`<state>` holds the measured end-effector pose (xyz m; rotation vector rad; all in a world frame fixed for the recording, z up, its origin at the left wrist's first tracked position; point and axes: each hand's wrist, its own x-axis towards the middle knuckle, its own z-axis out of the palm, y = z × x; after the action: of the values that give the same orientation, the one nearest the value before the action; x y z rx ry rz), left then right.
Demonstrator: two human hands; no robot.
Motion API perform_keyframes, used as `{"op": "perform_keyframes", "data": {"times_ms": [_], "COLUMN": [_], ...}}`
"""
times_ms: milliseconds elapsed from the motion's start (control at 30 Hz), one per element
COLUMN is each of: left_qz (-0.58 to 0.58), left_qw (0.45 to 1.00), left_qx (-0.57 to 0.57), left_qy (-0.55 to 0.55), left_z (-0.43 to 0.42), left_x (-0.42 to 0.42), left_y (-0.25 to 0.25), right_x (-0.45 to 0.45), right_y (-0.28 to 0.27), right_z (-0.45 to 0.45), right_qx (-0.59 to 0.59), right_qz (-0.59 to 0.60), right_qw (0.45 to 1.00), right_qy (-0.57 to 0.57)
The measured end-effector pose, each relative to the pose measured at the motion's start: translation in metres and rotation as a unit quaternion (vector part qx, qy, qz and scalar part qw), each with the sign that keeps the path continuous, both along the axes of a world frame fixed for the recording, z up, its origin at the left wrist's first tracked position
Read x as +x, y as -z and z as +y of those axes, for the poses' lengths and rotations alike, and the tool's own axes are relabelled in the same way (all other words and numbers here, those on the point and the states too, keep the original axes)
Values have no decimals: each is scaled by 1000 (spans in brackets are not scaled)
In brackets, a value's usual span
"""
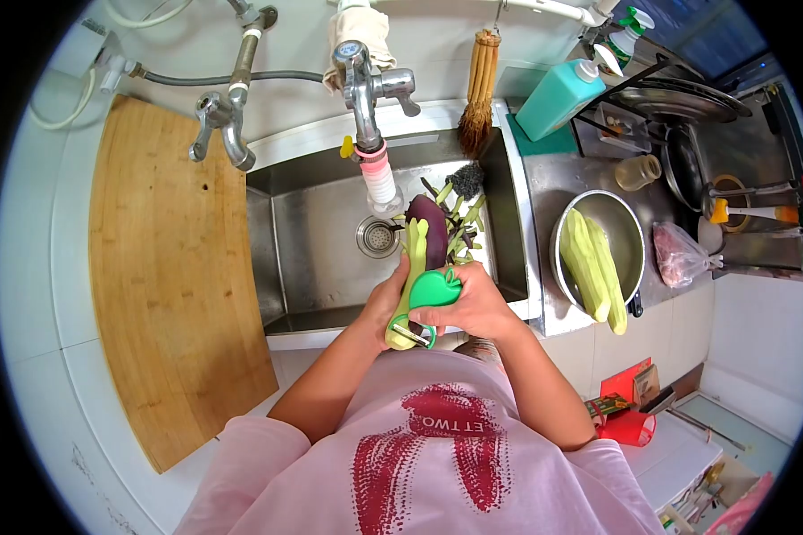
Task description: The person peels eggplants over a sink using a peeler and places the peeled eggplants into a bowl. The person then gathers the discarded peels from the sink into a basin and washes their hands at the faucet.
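We seem to be peeling. Our left hand (387,299) holds 1 part-peeled eggplant (428,230) above the sink (317,276)'s near edge; our right hand (475,305) grips the green peeler (434,289). The next stroke needs steady holding.

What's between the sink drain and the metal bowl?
Head view, in order from the drain: part-peeled eggplant, loose peelings, sink wall, sink rim, strip of counter.

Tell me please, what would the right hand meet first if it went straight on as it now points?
Beyond the green peeler it holds, the right hand would probably meet the purple side of the eggplant first; the depth between them is unclear.
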<state>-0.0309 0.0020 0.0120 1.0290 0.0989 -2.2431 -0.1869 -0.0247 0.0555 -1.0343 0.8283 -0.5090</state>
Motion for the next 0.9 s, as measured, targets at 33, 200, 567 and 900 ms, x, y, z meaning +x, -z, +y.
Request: {"op": "perform_keyframes", "data": {"times_ms": [33,200,567,900], "left_qz": [0,-27,-113,-161], "left_qw": [1000,1000,991,981], "left_qx": [1,2,-25,-17], "left_qy": [-1,-7,60,104], "left_z": [1,2,19,27], "left_x": [1,2,8,20], "left_y": [2,3,11,14], "right_x": [0,3,-12,-20], "right_y": [-1,0,20,38], "right_z": [1,2,-13,-34], "right_qx": [-2,-18,-127,-344], "right_qz": [3,5,148,347], "right_qw": [1000,1000,977,845], "right_qy": [2,20,89,215]}}
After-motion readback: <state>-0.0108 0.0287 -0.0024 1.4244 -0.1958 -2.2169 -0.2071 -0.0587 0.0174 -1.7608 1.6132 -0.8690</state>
